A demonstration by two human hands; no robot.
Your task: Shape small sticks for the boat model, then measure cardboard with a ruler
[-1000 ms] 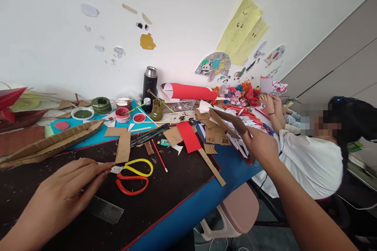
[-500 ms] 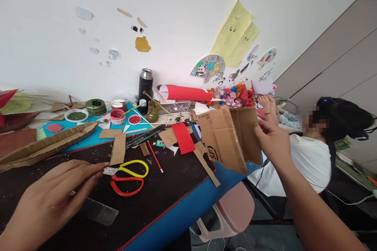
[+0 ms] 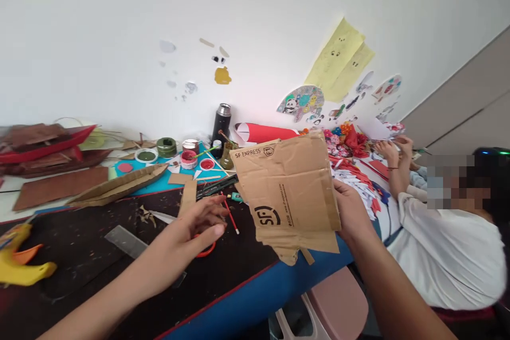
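Observation:
A torn, folded piece of brown cardboard (image 3: 295,191) with "SF EXPRESS" print is up in front of me. My right hand (image 3: 353,212) grips its right edge; most of the fingertips are behind it. My left hand (image 3: 195,228) hovers above the dark mat, fingers apart and holding nothing. Under it are the scissors (image 3: 207,248), largely hidden, with part of a red handle and a blade showing. A clear ruler (image 3: 125,240) lies left of that hand. A cardboard strip (image 3: 188,195) and a red pencil (image 3: 231,215) lie just beyond it.
A yellow glue gun (image 3: 24,265) rests at the left. Behind are a cardboard boat hull (image 3: 119,186), paint jars (image 3: 166,147), and a black thermos (image 3: 221,122). A pink stool (image 3: 342,303) stands below the table edge. Another person (image 3: 450,244) sits at the right.
My left hand has let go of the scissors' blade end and moved right, its fingers opening. The cardboard has turned its printed face toward me, still in my right hand. The view has swung left.

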